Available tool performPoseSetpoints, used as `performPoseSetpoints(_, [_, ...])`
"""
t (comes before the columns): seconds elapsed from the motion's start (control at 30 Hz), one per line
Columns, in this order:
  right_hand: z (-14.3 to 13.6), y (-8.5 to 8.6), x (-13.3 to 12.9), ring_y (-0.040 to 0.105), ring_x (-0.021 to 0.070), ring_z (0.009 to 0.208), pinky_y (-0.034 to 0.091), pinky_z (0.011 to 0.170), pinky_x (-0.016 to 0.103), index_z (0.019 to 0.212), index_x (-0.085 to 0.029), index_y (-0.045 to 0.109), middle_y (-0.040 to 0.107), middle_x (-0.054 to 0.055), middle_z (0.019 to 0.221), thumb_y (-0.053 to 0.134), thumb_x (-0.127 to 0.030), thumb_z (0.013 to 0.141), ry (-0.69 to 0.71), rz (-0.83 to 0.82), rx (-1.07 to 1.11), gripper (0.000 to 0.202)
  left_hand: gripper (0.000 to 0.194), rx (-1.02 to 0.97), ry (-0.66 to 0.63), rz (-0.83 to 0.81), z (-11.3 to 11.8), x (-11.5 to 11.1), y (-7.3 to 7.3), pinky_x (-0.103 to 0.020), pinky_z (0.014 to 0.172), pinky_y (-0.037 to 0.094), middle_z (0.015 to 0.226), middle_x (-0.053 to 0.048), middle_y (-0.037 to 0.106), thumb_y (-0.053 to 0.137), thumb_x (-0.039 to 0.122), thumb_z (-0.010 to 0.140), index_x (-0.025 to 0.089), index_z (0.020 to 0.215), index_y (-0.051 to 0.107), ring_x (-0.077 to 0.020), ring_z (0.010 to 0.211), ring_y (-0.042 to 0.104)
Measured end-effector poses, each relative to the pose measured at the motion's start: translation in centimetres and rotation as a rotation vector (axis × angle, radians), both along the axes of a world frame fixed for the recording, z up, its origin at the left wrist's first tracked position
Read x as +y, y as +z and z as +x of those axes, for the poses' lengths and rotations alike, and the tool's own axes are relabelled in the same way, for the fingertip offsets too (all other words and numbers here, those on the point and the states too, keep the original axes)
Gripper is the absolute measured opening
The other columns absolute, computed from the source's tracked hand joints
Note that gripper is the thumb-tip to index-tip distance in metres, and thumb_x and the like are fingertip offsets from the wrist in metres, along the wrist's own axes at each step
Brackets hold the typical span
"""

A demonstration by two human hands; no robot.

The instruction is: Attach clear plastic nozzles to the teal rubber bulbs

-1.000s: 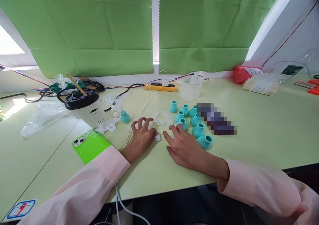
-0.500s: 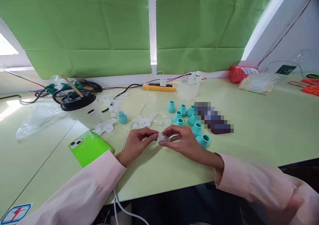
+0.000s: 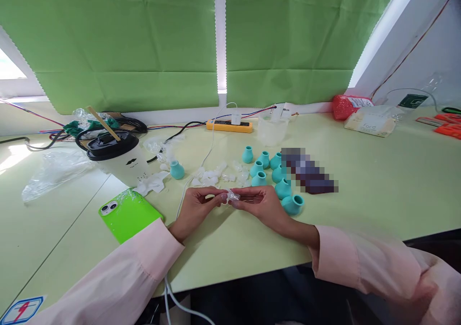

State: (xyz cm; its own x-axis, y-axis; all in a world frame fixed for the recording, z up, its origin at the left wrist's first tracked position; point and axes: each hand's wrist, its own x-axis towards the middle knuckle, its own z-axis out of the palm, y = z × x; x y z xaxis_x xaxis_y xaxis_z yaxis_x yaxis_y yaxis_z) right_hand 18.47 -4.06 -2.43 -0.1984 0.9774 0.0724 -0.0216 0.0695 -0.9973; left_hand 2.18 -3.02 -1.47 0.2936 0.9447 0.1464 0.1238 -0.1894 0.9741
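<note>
Between my fingertips, just above the table, is a small clear plastic piece (image 3: 233, 196); its exact kind is too small to make out. My left hand (image 3: 201, 204) pinches its left end, and my right hand (image 3: 261, 205) grips the right side between thumb and fingers. Several teal rubber bulbs (image 3: 258, 178) with open necks stand beyond and beside my right hand. One more teal bulb (image 3: 176, 169) stands apart to the left. Small clear and whitish plastic pieces (image 3: 210, 176) lie scattered just beyond my hands.
A green phone (image 3: 131, 214) lies left of my left hand, below a white cup (image 3: 126, 164) with a black lid. A white cable (image 3: 182, 198) crosses the table. Behind are a yellow power strip (image 3: 229, 126) and a translucent tub (image 3: 272, 130). A pixelated dark object (image 3: 309, 171) lies right.
My right fingers have shifted slightly left and straightened along the clear piece, which is turned a little between my hands. My left hand stays nearly in place.
</note>
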Motion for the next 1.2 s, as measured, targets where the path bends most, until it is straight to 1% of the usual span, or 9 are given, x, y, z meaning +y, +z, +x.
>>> performPoseSetpoints(0.23, [-0.1,-0.2,-0.4,0.06,0.0212,0.085,0.05,0.077,0.037,0.09,-0.017,0.064,0.065,0.006,0.092,0.066,-0.024,0.06,-0.008,0.124,-0.095,0.031,0.016,0.0,0.025,-0.003,0.2,-0.3,0.3,-0.022,0.053,0.04,0.054,-0.001,0.056,0.06,0.029,0.065,0.015,0.068,0.068,-0.0103,0.055,0.048])
performPoseSetpoints(0.47, [-0.1,-0.2,-0.4,0.06,0.0203,0.085,0.05,0.076,0.036,0.093,-0.017,0.063,0.065,0.006,0.093,0.064,-0.024,0.062,0.025,0.196,-0.139,0.031,0.014,-0.022,-0.015,-0.011,0.1,-0.2,0.2,-0.02,0.049,0.036,0.054,0.001,0.053,0.061,0.027,0.065,0.015,0.07,0.068,-0.0072,0.051,0.042])
performPoseSetpoints(0.53, [-0.1,-0.2,-0.4,0.06,0.0194,0.083,0.051,0.075,0.035,0.093,-0.017,0.063,0.065,0.006,0.091,0.064,-0.024,0.062,0.023,0.203,-0.135,0.031,0.015,-0.022,-0.014,-0.031,0.1,-0.2,0.1,-0.019,0.047,0.034,0.055,0.0,0.054,0.061,0.027,0.065,0.014,0.071,0.067,-0.0065,0.05,0.04])
performPoseSetpoints(0.7, [-0.2,-0.7,-0.5,0.061,0.0162,0.07,0.052,0.068,0.034,0.092,-0.02,0.064,0.067,0.003,0.079,0.065,-0.026,0.062,-0.021,0.227,-0.152,0.031,0.019,-0.066,0.034,-0.077,0.0,0.0,-0.6,-0.018,0.043,0.031,0.055,0.001,0.052,0.064,0.029,0.062,0.013,0.071,0.064,-0.0052,0.047,0.039])
performPoseSetpoints(0.83, [-0.3,-0.8,-0.6,0.061,0.0177,0.074,0.053,0.068,0.034,0.088,-0.021,0.065,0.066,0.004,0.087,0.065,-0.028,0.061,-0.048,0.264,-0.157,0.028,0.017,-0.099,-0.013,-0.092,-0.1,0.0,-0.9,-0.018,0.045,0.034,0.06,0.0,0.053,0.063,0.028,0.064,0.013,0.072,0.063,-0.0054,0.049,0.041])
performPoseSetpoints(0.9, [-0.3,-0.7,-0.6,0.061,0.0188,0.076,0.052,0.069,0.035,0.087,-0.021,0.065,0.066,0.004,0.087,0.065,-0.029,0.061,-0.046,0.248,-0.156,0.027,0.016,-0.085,-0.005,-0.039,0.0,-0.1,-0.8,-0.019,0.046,0.037,0.062,0.0,0.054,0.062,0.027,0.065,0.013,0.073,0.062,-0.0064,0.051,0.043])
performPoseSetpoints(1.0, [-0.2,-0.4,-0.6,0.061,0.0187,0.077,0.052,0.072,0.036,0.089,-0.019,0.065,0.066,0.005,0.085,0.063,-0.028,0.063,-0.017,0.211,-0.141,0.027,0.013,0.007,0.042,0.12,0.1,-0.3,-0.6,-0.022,0.052,0.041,0.065,-0.002,0.055,0.06,0.025,0.068,0.013,0.072,0.062,-0.0101,0.06,0.048])
performPoseSetpoints(1.13, [-0.2,-0.6,-0.5,0.062,0.0177,0.077,0.051,0.074,0.035,0.089,-0.017,0.064,0.066,0.006,0.085,0.063,-0.028,0.064,0.009,0.16,-0.066,0.028,0.011,0.209,0.067,0.442,0.0,-0.8,-0.6,-0.025,0.056,0.041,0.069,-0.005,0.055,0.053,0.019,0.073,0.014,0.074,0.063,-0.012,0.064,0.049])
performPoseSetpoints(1.2, [-0.3,-0.7,-0.4,0.062,0.0171,0.074,0.052,0.073,0.035,0.088,-0.016,0.063,0.066,0.006,0.081,0.064,-0.029,0.063,0.001,0.122,-0.018,0.029,0.013,0.267,0.061,0.619,-0.1,-0.9,-0.7,-0.026,0.057,0.041,0.071,-0.005,0.054,0.05,0.014,0.074,0.015,0.077,0.063,-0.0123,0.065,0.048])
